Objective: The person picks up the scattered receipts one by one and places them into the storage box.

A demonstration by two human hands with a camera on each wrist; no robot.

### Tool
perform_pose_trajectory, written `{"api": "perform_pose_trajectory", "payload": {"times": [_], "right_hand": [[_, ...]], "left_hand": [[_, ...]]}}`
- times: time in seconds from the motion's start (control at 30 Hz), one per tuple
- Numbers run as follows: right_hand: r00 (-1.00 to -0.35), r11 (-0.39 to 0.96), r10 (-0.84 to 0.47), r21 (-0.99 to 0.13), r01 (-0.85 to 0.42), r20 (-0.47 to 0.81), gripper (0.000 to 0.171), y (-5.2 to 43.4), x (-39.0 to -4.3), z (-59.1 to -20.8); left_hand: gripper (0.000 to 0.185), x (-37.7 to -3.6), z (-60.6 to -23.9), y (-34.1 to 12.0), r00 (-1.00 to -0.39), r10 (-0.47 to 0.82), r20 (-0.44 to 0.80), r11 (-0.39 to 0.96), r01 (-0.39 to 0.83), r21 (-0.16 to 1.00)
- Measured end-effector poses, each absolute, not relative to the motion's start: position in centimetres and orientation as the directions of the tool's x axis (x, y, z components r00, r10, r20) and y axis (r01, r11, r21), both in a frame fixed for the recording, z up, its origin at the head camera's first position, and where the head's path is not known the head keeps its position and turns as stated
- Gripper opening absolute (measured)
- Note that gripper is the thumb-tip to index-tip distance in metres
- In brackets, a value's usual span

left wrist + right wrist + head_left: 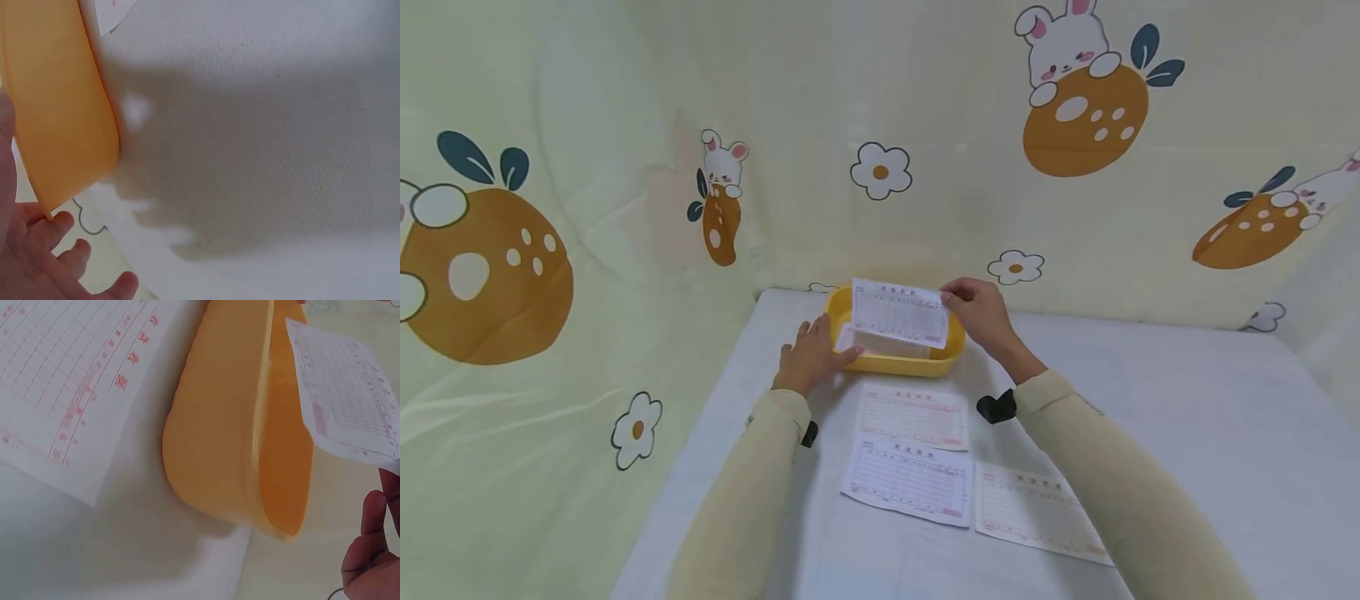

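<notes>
Slip of paper (901, 312) in your right hand (983, 315) is held above the yellow box (898, 365) on the far part of the desk (1195, 408), with another sheet (891, 344) lying inside that box. You pinch the slip by its right edge, between thumb and fingers, probably so that most of it stays uncovered. Your left hand (811, 358) has its fingers spread at the left end of the box and its thumb along the near rim, which would keep the box from sliding.

The slip is white, thin and slightly bowed, ruled with a fine purplish grid, with a heading along its far edge and a pinkish patch at the near right corner.

Nearer you, three more lie flat: a pink-printed slip (913, 417) just beside the box, a purple-printed slip (910, 481) next, and a red-printed slip (1033, 508) to the right, partly hidden by your right sleeve (1135, 475). Their headings face the far side, so they presumably read upright for you.
</notes>
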State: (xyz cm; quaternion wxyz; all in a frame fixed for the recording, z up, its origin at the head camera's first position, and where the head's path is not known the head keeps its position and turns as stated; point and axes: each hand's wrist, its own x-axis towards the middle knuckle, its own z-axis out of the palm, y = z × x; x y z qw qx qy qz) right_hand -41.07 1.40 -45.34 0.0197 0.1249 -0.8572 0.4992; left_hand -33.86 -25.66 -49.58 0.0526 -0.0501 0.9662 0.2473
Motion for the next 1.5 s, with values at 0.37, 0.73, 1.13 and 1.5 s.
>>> {"api": "perform_pose_trajectory", "payload": {"times": [0.37, 0.73, 1.13, 1.5], "right_hand": [[-0.962, 0.53, -0.222, -0.809, -0.255, 0.157, 0.019, -1.4, -40.7, -45.9], [-0.957, 0.565, -0.258, -0.783, -0.26, 0.132, 0.032, -2.1, -40.3, -47.5], [-0.956, 0.566, -0.272, -0.785, -0.252, 0.111, 0.048, -0.3, -38.8, -47.1], [-0.968, 0.538, -0.236, -0.818, -0.204, 0.086, 0.05, 4.6, -37.0, -46.8]], "left_hand": [[0.097, -34.0, -49.8, -25.6, -0.99, -0.072, -0.125, 0.871, -0.123, 0.475], [0.099, -33.9, -50.2, -25.5, -0.985, -0.104, -0.137, 0.858, -0.158, 0.489], [0.098, -33.6, -50.0, -25.7, -0.988, -0.09, -0.126, 0.853, -0.142, 0.502], [0.099, -33.8, -50.2, -26.0, -0.987, -0.078, -0.138, 0.86, -0.137, 0.491]]}}
